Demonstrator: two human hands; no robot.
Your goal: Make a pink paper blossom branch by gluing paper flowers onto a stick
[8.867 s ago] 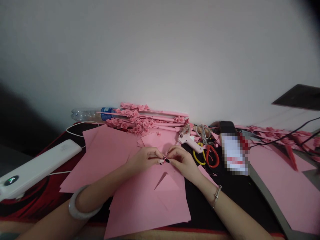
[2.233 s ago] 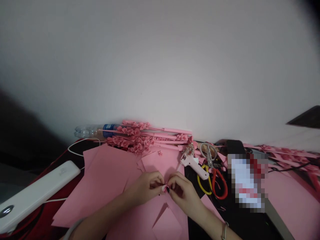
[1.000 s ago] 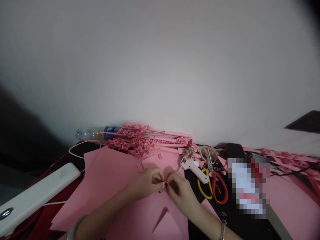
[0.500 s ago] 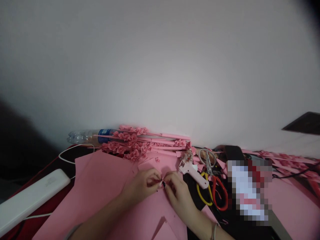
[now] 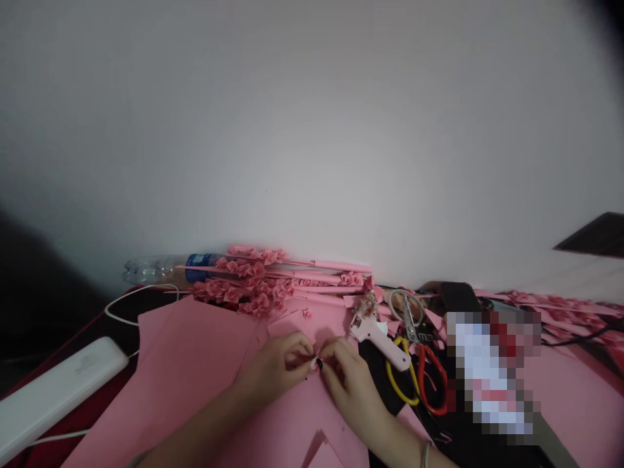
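Fingertips together, my left hand [image 5: 283,364] and my right hand [image 5: 344,380] both pinch a small pink paper piece [image 5: 316,363] between them. Most of that piece is hidden by the fingers, so its exact shape does not show. Beneath both hands lie large sheets of pink paper [image 5: 195,351]. Just beyond the fingertips, a small pink paper flower [image 5: 307,313] rests on the paper. A pink glue gun [image 5: 377,338] lies to the right of my right hand.
Scissors with one yellow and one red handle [image 5: 433,383] and a smaller pair of scissors [image 5: 409,318] lie at the right. Along the wall are paper flower stems [image 5: 263,279] and a plastic bottle [image 5: 160,268]. A white lamp-like bar [image 5: 63,396] lies at the left with its cable.
The view has shifted slightly. Both hands stay at nearly the same spot, still pinching the small paper piece, with only slight finger movement.
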